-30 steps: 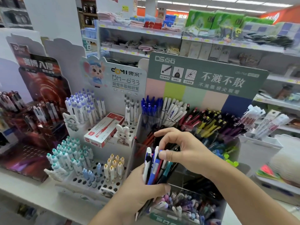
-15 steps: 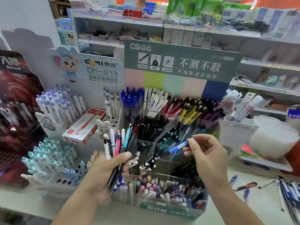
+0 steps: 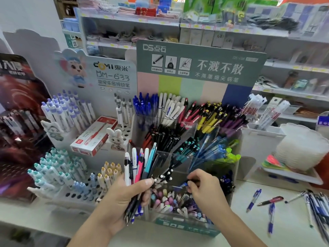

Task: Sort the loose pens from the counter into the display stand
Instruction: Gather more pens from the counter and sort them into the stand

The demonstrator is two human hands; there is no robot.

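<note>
My left hand point(image 3: 122, 196) grips a bundle of pens point(image 3: 140, 166), white, pink, teal and black, fanned upward in front of the display stand point(image 3: 185, 227). My right hand point(image 3: 204, 189) pinches a blue pen point(image 3: 184, 184) low over the stand's front right compartments. The clear stand holds pens sorted by colour in tiered compartments: blue, white, red, yellow and purple at the back, black and teal in the middle, pastel ones in front. Several loose pens point(image 3: 267, 202) lie on the white counter point(image 3: 249, 229) to the right.
A white pen rack point(image 3: 74, 179) with a red-and-white pen box point(image 3: 94, 136) stands to the left, a dark red display point(image 3: 19, 125) beyond it. A white bin with a stack of plates point(image 3: 299, 148) sits at the right. Store shelves fill the background.
My right hand has carried the blue pen down and left, from beside the teal pens to the stand's lower front compartments. The left hand keeps its bundle; the view shifted slightly.
</note>
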